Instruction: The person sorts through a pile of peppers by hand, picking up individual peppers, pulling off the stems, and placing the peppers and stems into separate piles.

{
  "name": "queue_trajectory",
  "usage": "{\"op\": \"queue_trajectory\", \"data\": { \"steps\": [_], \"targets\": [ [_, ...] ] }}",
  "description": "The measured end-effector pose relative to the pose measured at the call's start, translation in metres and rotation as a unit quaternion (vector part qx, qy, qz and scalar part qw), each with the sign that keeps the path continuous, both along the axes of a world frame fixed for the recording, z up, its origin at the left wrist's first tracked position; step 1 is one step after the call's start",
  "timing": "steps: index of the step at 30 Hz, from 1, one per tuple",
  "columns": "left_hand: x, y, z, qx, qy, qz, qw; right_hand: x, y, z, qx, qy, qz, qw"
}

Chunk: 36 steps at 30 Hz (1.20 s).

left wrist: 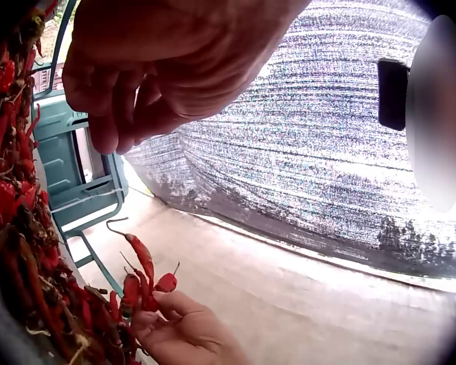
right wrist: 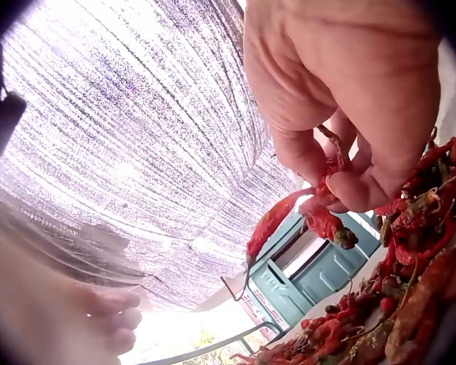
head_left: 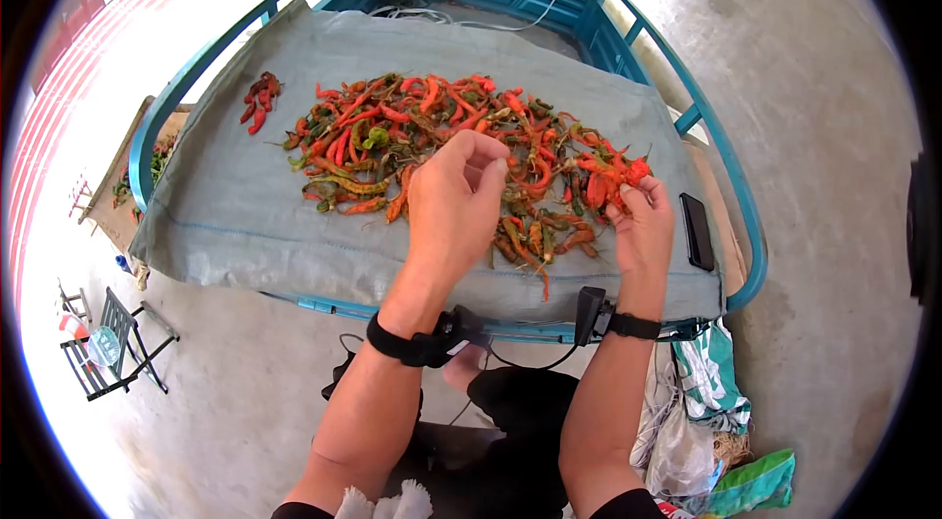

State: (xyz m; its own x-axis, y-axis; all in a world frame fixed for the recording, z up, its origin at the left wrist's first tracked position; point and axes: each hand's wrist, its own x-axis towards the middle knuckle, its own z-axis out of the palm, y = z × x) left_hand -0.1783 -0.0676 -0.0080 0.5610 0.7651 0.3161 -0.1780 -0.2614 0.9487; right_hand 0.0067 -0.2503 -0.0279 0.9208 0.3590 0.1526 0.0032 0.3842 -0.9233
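A wide heap of red, orange and green chili peppers (head_left: pixel 373 127) lies on a grey woven sheet (head_left: pixel 245 234). Over the middle of the heap is my left hand (head_left: pixel 456 195), its fingers loosely bent and nothing visible between them. At the heap's right end my right hand (head_left: pixel 646 225) pinches a few red chili peppers (right wrist: pixel 277 220) between thumb and fingers. In the left wrist view these held chilies (left wrist: pixel 143 262) stick up with their thin stems showing. My fingers cover part of them.
A small separate pile of dark red chilies (head_left: pixel 261 102) sits at the sheet's far left. A black phone (head_left: pixel 697 232) lies near its right edge. Teal metal rails (head_left: pixel 721 146) of a cart flank the sheet. A folding stool (head_left: pixel 118 342) and plastic bags (head_left: pixel 711 391) stand below.
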Motion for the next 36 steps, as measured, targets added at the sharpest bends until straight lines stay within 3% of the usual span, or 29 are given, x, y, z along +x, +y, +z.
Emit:
{"op": "queue_trajectory", "data": {
  "steps": [3, 6, 9, 12, 15, 19, 26, 32, 36],
  "targets": [
    [0.001, -0.007, 0.0, 0.032, 0.041, -0.039, 0.998, -0.008, 0.0, -0.004, 0.039, 0.058, -0.01, 0.997],
    [0.007, -0.018, -0.005, 0.052, 0.039, -0.081, 0.995, -0.014, 0.0, -0.007, -0.022, 0.021, -0.02, 0.999],
    [0.008, -0.026, -0.004, 0.052, 0.044, -0.079, 0.995, -0.006, -0.006, -0.018, -0.1, -0.088, -0.014, 0.991],
    [0.009, -0.026, 0.0, 0.051, 0.066, -0.071, 0.994, -0.015, -0.011, -0.007, -0.178, -0.117, -0.013, 0.977],
    [0.014, -0.025, -0.007, 0.078, 0.033, -0.048, 0.995, -0.014, -0.005, -0.023, -0.327, -0.285, -0.064, 0.899],
    [0.013, -0.027, -0.004, 0.058, 0.061, -0.062, 0.995, -0.024, 0.0, -0.03, -0.407, -0.448, -0.093, 0.791],
    [0.013, -0.027, -0.005, 0.054, 0.057, -0.065, 0.995, -0.021, 0.01, -0.028, -0.439, -0.405, -0.072, 0.799],
    [0.013, -0.023, -0.008, 0.059, 0.035, -0.051, 0.996, -0.014, 0.007, -0.03, -0.355, -0.361, -0.073, 0.859],
    [0.011, -0.023, -0.007, 0.062, 0.041, -0.051, 0.996, -0.008, 0.001, -0.029, -0.288, -0.26, -0.083, 0.918]
  ]
}}
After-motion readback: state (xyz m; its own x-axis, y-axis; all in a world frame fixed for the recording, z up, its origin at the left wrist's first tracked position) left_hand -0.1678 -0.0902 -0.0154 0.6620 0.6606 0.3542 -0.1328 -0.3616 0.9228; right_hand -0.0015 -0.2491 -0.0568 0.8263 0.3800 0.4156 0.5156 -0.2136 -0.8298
